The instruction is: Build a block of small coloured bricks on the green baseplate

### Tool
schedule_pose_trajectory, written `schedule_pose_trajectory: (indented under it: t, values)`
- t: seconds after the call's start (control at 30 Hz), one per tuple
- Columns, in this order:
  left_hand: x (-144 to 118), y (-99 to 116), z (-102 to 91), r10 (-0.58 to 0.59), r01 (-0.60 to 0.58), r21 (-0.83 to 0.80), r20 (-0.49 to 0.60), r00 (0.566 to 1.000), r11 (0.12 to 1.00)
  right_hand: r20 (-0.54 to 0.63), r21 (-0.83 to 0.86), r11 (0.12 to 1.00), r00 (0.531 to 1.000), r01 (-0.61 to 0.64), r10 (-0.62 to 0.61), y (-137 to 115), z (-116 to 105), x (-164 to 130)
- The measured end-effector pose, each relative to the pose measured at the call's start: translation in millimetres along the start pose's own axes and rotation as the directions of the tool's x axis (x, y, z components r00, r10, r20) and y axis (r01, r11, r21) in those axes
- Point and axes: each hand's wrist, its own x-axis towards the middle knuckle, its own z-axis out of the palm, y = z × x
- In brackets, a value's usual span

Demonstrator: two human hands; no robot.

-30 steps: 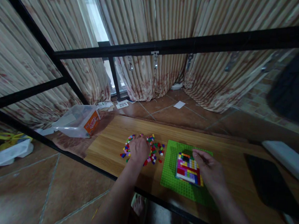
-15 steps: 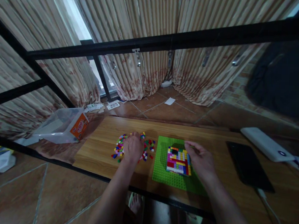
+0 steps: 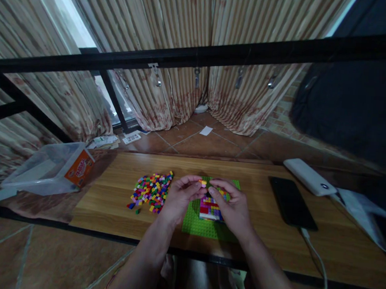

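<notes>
My left hand [image 3: 180, 198] and my right hand [image 3: 230, 204] meet above a green baseplate [image 3: 196, 223] on the wooden table [image 3: 119, 175]. The fingertips of both hands pinch a small orange brick [image 3: 203, 183]. Under the hands, a multicoloured block of small bricks [image 3: 209, 207] sits on the baseplate, partly hidden by my right hand. A loose pile of small coloured bricks [image 3: 151, 192] lies on the table just left of my left hand.
A black phone [image 3: 290, 203] with a white cable and a white power bank [image 3: 309, 177] lie at the table's right. A clear plastic box [image 3: 52, 167] with an orange label lies left of the table. A black metal bar [image 3: 198, 55] crosses in front of striped curtains.
My left hand left the brick pile and moved right to meet my right hand over the baseplate, with a small orange brick now between the fingertips. The camera view shifted right.
</notes>
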Motion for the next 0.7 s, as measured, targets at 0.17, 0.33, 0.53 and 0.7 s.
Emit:
schedule_pose_trajectory:
  t: [0.17,0.33,0.53,0.7]
  values:
    - [0.5,-6.2,7.7,0.01,-0.011,0.04,0.022,1.0,0.999,-0.006,0.019,1.0,1.0,-0.022,0.023,3.3,0.0,0.8]
    - [2.4,-12.4,12.1,0.059,-0.065,0.149,0.044,0.997,0.987,-0.023,0.088,0.993,0.997,-0.077,0.079,4.9,-0.3,1.6]
    - [5.2,-13.6,12.0,0.193,-0.215,0.3,0.102,0.976,0.929,0.009,0.156,0.974,0.987,-0.161,0.162,6.3,-2.4,1.6]
    - [2.5,-12.5,12.2,0.22,-0.267,0.42,0.158,0.963,0.867,0.052,0.15,0.971,0.982,-0.185,0.179,1.2,-4.6,0.7]
